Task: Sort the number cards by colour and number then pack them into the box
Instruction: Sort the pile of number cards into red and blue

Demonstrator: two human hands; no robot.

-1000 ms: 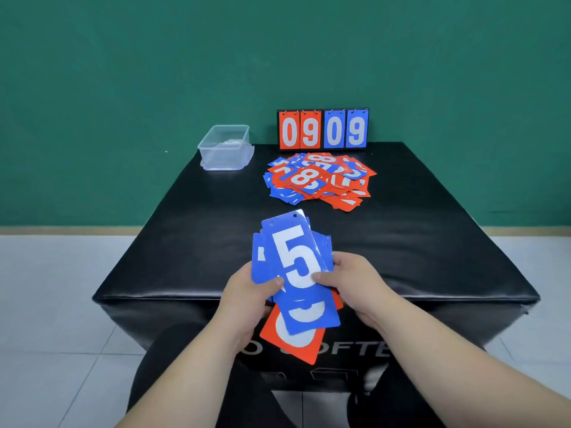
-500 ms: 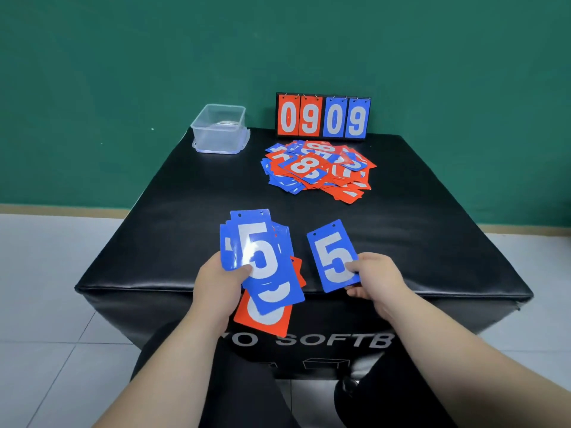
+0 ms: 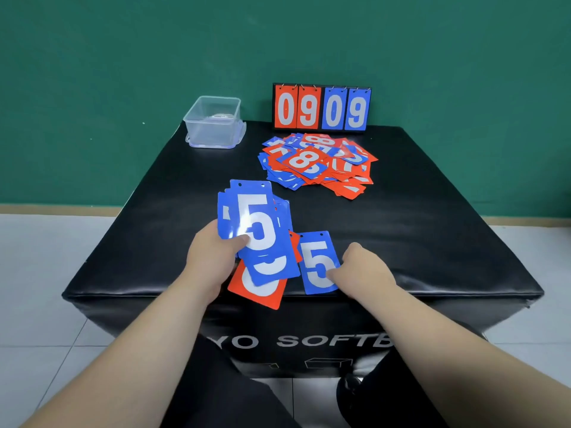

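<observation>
My right hand (image 3: 361,270) has brought the single blue 5 card (image 3: 318,264) down onto the bench (image 3: 432,242) near its front edge, thumb pinching it. Left hand (image 3: 204,261) grips the card fan (image 3: 256,230). Probably starts a blue-fives stack; pile (image 3: 315,162) unsorted, box (image 3: 213,122) far-left corner.

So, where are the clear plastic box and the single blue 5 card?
clear plastic box (image 3: 212,135): head view, on its front wall.
single blue 5 card (image 3: 314,257): head view, on its upper half.

Bright even light, glare on top blue card (image 3: 244,222) & black table (image 3: 401,230), slight edge bowing.
</observation>
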